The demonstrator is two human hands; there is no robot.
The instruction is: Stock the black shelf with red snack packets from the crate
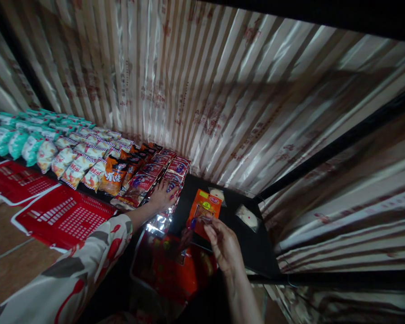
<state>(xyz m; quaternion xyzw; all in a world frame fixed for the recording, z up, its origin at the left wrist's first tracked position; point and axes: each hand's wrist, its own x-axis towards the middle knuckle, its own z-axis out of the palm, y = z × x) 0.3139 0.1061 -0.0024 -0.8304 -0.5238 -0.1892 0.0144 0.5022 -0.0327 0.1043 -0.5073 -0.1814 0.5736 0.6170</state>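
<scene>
My left hand [162, 196] lies flat, fingers spread, on rows of dark red snack packets [141, 183] on the black shelf. In my right hand [224, 243], thumb and fingers are pinched on a dark reddish snack packet [188, 236], blurred and hanging over the shelf's front edge. Behind that hand, an orange packet [205, 200] with a yellow-green label lies on the shelf, partly covered by the fingers. Two clear packets with pale round contents, one [217, 194] beside the orange packet and another [247, 218] farther right, rest on the black surface.
White snack bags [76, 171], orange bags [113, 175] and teal bags [32, 146] stand in rows at left. Red baskets [67, 216] sit below the shelf's front; another basket [145, 270] holding orange packs is under my hands. A striped curtain [202, 103] hangs behind; a black bar [344, 139] slants at right.
</scene>
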